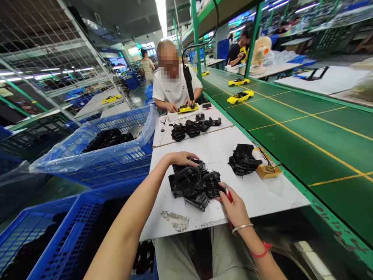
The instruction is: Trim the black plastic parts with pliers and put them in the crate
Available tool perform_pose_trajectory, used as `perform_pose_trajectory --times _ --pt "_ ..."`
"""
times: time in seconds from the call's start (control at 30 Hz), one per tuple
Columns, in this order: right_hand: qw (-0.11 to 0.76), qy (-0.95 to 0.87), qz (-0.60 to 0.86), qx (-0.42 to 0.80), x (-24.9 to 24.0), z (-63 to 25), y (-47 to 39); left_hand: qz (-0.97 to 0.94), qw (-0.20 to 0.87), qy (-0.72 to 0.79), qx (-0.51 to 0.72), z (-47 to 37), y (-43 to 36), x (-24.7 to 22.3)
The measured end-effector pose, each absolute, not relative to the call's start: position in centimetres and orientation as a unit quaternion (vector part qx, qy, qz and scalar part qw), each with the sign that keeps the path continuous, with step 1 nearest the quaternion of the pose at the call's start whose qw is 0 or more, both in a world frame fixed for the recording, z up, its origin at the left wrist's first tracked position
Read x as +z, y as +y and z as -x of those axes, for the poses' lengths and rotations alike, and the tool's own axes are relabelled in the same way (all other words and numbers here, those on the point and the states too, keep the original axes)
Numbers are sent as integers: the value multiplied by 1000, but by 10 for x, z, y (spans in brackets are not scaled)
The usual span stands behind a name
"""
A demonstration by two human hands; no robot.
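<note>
A pile of black moulded plastic parts, like toy-car interiors, lies on the white tabletop in front of me. My left hand rests on the far side of this pile, its visible fingers apart over the parts; its thumb is hidden. At the pile's right edge, my right hand has a red-handled tool in its grasp, the working end of which I cannot make out. Its thumb and fingertips also pinch the edge of a black plastic part.
Another black stack stands to the right, beside a yellowish block. A green conveyor carrying yellow toy cars runs along the right. Blue crates line the left. Opposite, a co-worker handles a yellow car body.
</note>
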State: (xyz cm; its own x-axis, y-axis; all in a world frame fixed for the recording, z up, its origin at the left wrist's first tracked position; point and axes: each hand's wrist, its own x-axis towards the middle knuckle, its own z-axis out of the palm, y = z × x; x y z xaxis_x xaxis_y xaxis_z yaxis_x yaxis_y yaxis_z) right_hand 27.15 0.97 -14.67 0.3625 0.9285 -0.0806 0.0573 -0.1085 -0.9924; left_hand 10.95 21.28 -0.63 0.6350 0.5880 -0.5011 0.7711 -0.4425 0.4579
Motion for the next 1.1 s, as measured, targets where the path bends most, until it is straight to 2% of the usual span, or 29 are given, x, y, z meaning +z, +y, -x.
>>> perform_pose_trajectory --times 0.17,0.33,0.4,0.63,0.87,1.0,1.1 --pt "561 -289 620 465 -147 -271 -2 -838 337 429 -7 -83 199 -8" --pt "553 -274 617 487 -146 -268 -5 -799 245 468 288 -55 162 -15" --pt "557 -280 620 476 -145 -268 -5 -776 199 476 362 -49 139 -18" --pt "575 -296 633 427 -151 -266 -8 -796 116 481 349 -46 91 -45" --pt "643 -269 601 391 -148 -260 -23 -757 122 450 458 -48 82 -46" --pt "592 -373 584 412 -146 -247 -40 -652 192 475 559 -39 64 -49" --pt "486 -524 548 435 -146 -230 -47 -582 272 501 580 -28 41 -63"
